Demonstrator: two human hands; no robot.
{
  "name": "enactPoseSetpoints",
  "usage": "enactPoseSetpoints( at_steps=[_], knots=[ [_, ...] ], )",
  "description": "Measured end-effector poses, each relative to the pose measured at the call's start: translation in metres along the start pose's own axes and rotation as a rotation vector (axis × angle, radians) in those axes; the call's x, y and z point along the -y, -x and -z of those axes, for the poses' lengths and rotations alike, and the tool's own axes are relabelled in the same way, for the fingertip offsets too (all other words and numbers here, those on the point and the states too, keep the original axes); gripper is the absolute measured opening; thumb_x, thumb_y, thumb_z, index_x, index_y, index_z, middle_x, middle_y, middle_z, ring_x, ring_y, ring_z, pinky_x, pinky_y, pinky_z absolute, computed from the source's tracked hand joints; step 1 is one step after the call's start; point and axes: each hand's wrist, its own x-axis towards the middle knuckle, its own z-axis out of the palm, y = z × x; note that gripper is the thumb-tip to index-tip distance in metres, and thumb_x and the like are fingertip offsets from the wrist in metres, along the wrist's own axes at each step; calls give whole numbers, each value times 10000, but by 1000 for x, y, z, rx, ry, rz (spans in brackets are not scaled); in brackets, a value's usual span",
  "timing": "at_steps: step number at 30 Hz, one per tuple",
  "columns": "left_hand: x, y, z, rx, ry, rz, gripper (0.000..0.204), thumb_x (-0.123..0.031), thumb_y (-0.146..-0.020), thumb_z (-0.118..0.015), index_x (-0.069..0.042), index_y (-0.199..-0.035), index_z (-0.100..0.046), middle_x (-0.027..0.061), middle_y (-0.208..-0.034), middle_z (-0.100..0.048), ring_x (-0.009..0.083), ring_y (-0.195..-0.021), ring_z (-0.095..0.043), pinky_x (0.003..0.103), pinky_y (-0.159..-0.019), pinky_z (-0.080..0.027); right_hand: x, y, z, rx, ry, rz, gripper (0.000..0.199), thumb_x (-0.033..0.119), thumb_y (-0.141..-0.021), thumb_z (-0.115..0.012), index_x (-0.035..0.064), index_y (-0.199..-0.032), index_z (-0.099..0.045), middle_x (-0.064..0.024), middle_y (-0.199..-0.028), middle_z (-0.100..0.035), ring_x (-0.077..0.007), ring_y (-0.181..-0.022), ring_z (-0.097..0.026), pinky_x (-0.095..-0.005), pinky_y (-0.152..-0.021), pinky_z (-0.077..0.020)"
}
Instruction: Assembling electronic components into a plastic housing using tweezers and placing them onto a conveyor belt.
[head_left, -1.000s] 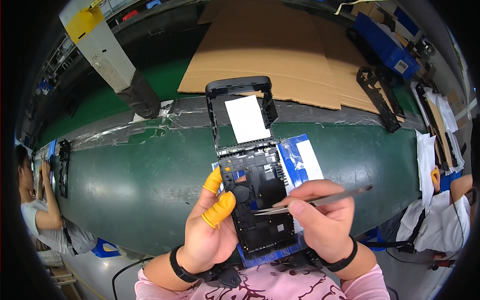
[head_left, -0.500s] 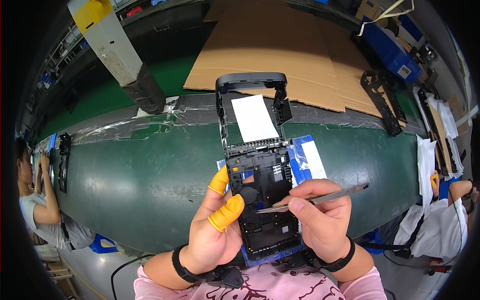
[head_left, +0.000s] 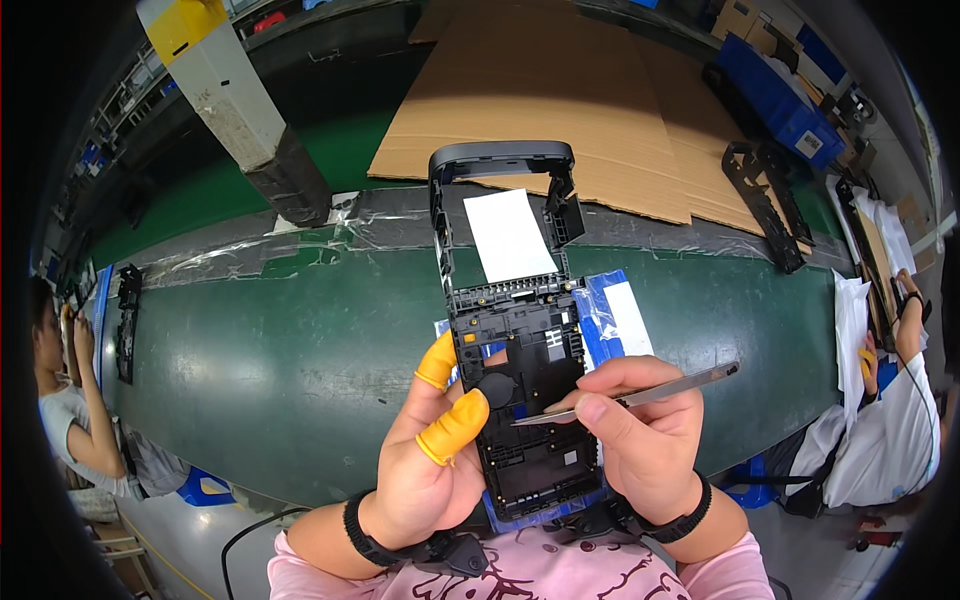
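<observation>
In front of my body is a black plastic housing point(head_left: 540, 360), a long ribbed frame with an open, handle-like loop at its far end. My left hand point(head_left: 432, 450), with yellow finger cots on thumb and finger, grips its left edge. The thumb presses beside a round black disc point(head_left: 497, 388) on the housing. Pinched in my right hand point(head_left: 645, 440) is a pair of metal tweezers point(head_left: 690, 386), slanting down to the left. Their tips lie over the middle of the housing, just below the disc; whether they touch it I cannot tell.
Under the housing lies a blue plastic piece point(head_left: 603, 318) with a white label. White paper point(head_left: 508, 235) shows through the loop. Beyond are cardboard sheets point(head_left: 560, 110), a post point(head_left: 235, 110) and a black frame point(head_left: 765, 200) on the green table point(head_left: 270, 340). Co-workers sit at both sides.
My hands, the tweezers and the housing stay almost still. At the right, a co-worker's arm has risen and come forward; the person at the left has shifted their hands.
</observation>
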Motion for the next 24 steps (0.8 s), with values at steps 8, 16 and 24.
enactPoseSetpoints(
  at_steps=[8,16,24],
  knots=[
    [-2,1,0,-19,27,13,515,-57,-850,-442,-111,-1317,-232,135,-1261,-377,251,-1162,-380,398,-964,-313,2,0,-2,-47,-53,-24,163,-49,-760,-568,-64,-921,-550,-104,-780,-606,-106,-680,-563,-207,-604,-440],
    [-17,23,16,-140,-307,-35,684,117,-689,-510,-86,-1299,-277,145,-1182,-425,246,-1048,-467,349,-848,-427,29,0,15,-260,-124,68,201,12,-731,-580,-38,-920,-534,-117,-709,-601,-55,-496,-409,-187,-472,-323],
    [-164,58,124,-430,-551,-351,319,-110,-843,-457,-20,-1150,-454,72,-1033,-551,166,-912,-544,285,-788,-458,38,19,106,-443,-169,203,173,23,-756,-545,-25,-922,-531,-138,-702,-588,-74,-470,-414,-212,-455,-342]
  ],
)
